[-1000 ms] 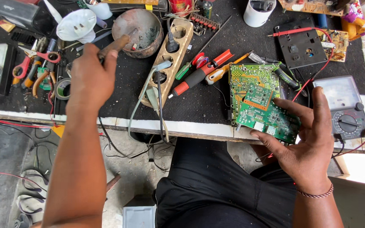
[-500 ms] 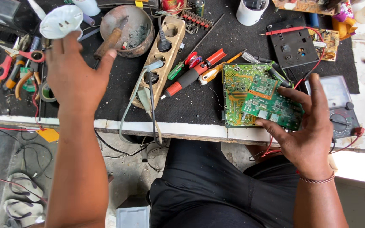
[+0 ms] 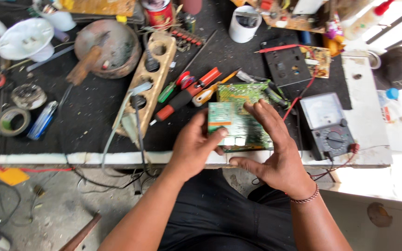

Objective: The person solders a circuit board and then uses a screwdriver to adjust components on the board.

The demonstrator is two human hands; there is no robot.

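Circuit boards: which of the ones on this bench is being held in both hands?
The green circuit board at the bench's near edge, between left hand and right hand; the others lie untouched farther back.

A black-topped surface carried a wooden socket strip, screwdrivers, a multimeter, tape rolls and a white cup.
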